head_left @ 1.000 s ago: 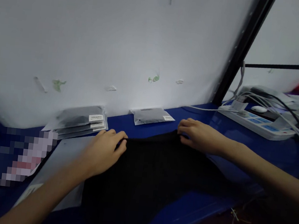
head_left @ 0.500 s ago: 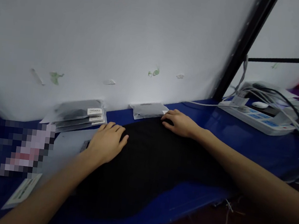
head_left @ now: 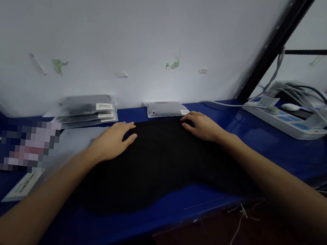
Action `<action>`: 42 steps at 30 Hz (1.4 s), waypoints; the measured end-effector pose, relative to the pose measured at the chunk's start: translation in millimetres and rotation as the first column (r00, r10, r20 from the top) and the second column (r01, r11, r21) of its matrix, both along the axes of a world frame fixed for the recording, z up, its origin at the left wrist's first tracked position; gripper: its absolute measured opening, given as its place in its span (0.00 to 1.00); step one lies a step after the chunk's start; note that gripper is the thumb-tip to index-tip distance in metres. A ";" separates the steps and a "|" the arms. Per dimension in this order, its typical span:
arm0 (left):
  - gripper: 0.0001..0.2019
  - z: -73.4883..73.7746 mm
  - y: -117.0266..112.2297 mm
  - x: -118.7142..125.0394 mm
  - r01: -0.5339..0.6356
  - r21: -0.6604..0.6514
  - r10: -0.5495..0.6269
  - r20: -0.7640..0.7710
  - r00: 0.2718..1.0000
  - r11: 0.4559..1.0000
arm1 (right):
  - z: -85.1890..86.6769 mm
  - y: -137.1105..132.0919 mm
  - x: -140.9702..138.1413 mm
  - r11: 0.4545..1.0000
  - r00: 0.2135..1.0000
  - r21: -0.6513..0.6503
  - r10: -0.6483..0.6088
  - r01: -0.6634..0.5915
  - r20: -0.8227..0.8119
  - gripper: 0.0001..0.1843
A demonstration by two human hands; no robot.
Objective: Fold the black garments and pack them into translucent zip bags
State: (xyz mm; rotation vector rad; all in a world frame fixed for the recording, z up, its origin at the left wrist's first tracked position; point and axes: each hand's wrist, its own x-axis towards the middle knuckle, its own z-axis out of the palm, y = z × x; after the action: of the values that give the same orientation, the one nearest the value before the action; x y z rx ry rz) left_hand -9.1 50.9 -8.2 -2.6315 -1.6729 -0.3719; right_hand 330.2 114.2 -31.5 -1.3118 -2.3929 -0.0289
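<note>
One black cloth [head_left: 159, 157] lowered, two hands [head_left: 112, 140] [head_left: 203, 126] touching it

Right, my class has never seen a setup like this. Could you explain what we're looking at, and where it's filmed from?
There is no robot: these are a person's bare hands, seen by a camera worn on the head, looking forward and down. The left hand, fingers extended, and the right hand touch a black cloth spread on a blue table; whether the right one grips it is unclear. Nearby lie a stack of labelled packets, a single packet and a white power strip.
</note>
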 end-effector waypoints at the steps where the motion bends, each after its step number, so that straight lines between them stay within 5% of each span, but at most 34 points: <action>1: 0.26 -0.1 0.2 -0.2 -0.001 0.004 0.001 0.008 1.000 1.000 | 0.4 -0.5 -0.2 1.000 1.000 0.000 -0.003 0.003 0.001 0.17; 11: 0.25 -0.6 1.9 0.0 -0.017 0.000 0.017 0.022 1.000 1.000 | 5.9 -4.1 -2.7 0.999 1.000 -0.025 -0.024 0.024 -0.005 0.16; 19: 0.22 12.4 -3.2 -0.4 0.025 -0.010 -0.024 0.024 0.999 1.000 | 4.6 0.3 -0.7 0.999 0.994 -0.015 -0.032 0.030 -0.109 0.12; 26: 0.19 20.8 18.6 3.0 -0.042 0.026 0.040 0.083 0.996 0.999 | 0.3 11.9 4.3 0.986 0.978 -0.018 -0.165 0.164 -0.128 0.16; 32: 0.13 21.4 36.1 7.8 -0.077 0.011 0.077 0.047 0.996 0.997 | -1.2 17.2 9.2 0.991 0.982 -0.033 -0.133 0.130 -0.130 0.13; 42: 0.08 20.4 36.7 8.8 -0.143 -0.005 0.143 0.086 0.986 0.990 | 1.9 19.6 9.4 0.979 0.957 -0.095 -0.196 0.179 -0.215 0.06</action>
State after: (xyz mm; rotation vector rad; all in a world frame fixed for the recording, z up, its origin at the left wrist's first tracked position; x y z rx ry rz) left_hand -0.3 87.6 12.1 -2.5087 -1.8727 -0.4896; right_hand 339.6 133.7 -29.6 -1.4881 -2.0936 0.1479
